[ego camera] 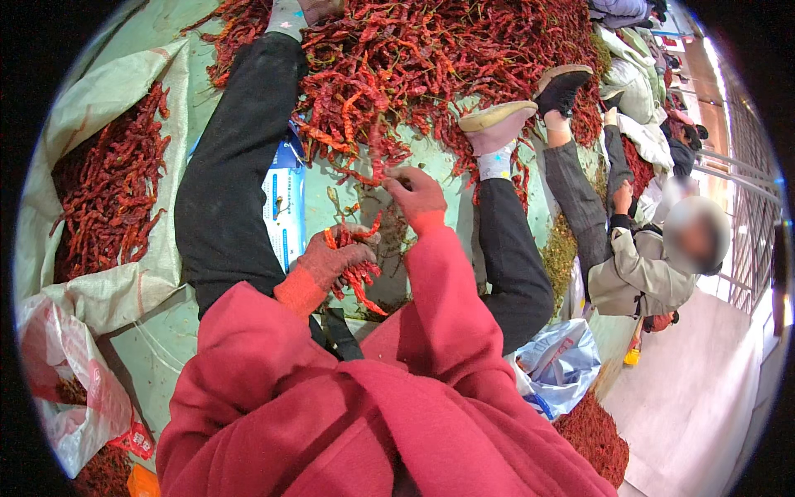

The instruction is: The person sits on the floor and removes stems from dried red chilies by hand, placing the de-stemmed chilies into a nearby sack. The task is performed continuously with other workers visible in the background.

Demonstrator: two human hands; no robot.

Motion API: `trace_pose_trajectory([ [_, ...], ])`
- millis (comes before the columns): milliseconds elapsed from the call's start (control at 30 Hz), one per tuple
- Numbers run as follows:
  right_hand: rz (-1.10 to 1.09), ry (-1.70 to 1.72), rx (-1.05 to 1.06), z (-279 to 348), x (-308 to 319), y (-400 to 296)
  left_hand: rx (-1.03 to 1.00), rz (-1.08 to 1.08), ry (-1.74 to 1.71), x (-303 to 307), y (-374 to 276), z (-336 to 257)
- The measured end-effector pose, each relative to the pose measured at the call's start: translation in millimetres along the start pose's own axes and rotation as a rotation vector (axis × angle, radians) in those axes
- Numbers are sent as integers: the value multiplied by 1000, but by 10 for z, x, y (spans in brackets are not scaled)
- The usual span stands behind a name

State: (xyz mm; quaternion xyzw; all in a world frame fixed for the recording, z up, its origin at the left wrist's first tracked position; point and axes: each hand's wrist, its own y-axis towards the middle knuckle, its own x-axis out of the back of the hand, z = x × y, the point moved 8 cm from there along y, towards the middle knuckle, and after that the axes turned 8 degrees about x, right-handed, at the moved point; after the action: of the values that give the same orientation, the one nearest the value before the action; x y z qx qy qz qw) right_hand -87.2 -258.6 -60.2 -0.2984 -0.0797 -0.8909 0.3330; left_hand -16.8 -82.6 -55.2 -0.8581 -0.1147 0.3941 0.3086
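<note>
My left hand (332, 256) is wrapped around a bunch of dried red chilies (357, 281), whose ends stick out above and below the fingers. Just up and to the right, my right hand (419, 196) pinches a dried chili (377, 166) between thumb and fingers. That chili is slightly blurred at its upper end. Beyond both hands spreads a large heap of dried red chilies (428, 56), with stems on some of them. Between my legs, stem scraps and dark debris (391, 248) lie on the pale green floor sheet (329, 199).
At left, an open woven sack (146, 286) holds dried chilies (118, 186). Below it stands a red-and-white plastic bag (93, 397). A silvery plastic bag (562, 366) lies by my right leg. Another person (640, 273) sits at right, near a strip of yellowish stem scraps (562, 251).
</note>
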Motion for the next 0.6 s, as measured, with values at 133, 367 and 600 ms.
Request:
trace_pose_trajectory([
  [133, 66, 445, -245, 289, 198, -397, -15, -7, 33, 38, 28, 11],
  [367, 282, 525, -189, 771, 22, -1006, 110, -36, 132, -82, -148, 43],
  [600, 144, 269, 24, 901, 183, -1119, -61, -51, 122, -149, -190, 31],
])
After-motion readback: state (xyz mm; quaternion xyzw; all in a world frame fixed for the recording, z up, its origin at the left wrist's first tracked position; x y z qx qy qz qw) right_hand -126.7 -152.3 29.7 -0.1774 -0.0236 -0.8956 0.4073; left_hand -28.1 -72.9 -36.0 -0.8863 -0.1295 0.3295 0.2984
